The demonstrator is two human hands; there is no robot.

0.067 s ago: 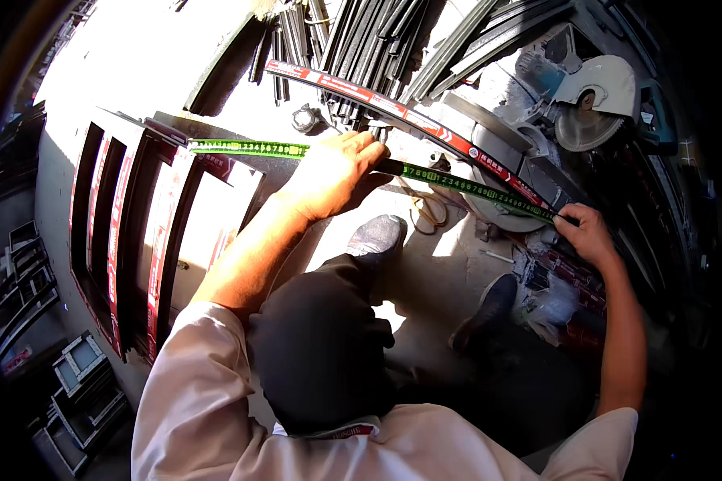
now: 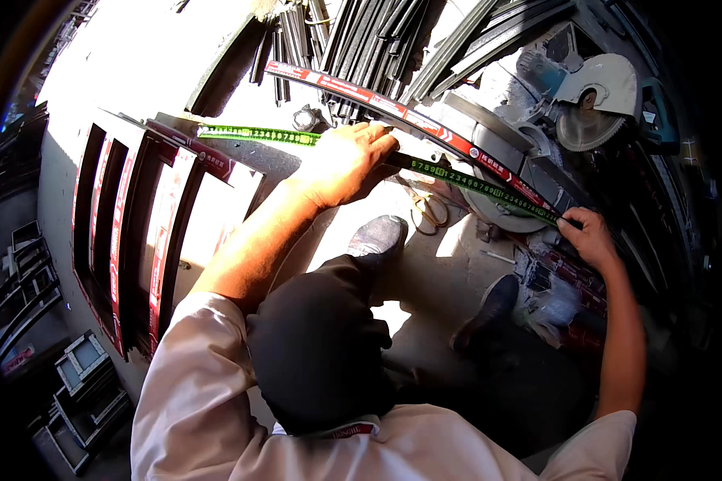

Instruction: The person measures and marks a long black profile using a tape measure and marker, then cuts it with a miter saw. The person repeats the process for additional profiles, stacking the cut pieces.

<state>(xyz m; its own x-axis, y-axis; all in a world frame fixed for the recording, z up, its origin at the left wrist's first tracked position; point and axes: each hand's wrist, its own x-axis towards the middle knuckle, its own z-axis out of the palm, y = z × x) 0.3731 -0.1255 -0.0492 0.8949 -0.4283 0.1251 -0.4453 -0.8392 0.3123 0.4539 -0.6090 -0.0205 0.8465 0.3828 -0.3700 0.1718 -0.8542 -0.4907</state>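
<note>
A green tape measure (image 2: 473, 183) runs across in front of me, drawn out to both sides of my left hand. My left hand (image 2: 349, 163) is closed round the tape's middle stretch; whether the tape case is inside it is hidden. At the tape's right end, my right hand (image 2: 590, 236) pinches it against the near end of a long profile bar (image 2: 409, 117) wrapped in red-and-white film. That bar slants away to the upper left, across the round saw base (image 2: 501, 210). The tape's free left end lies over a frame (image 2: 160, 240) with red-and-white film.
A mitre saw with a toothed blade (image 2: 590, 128) and white guard stands at the far right. Dark profile bars (image 2: 369, 40) are piled at the back. Small frames (image 2: 80, 365) stack at lower left. Scissors (image 2: 429, 215) and clear plastic film (image 2: 555, 303) lie on the floor.
My left hand has shifted slightly up and to the right, and the left part of the tape has moved with it. My right hand has barely moved and keeps its pinch.
</note>
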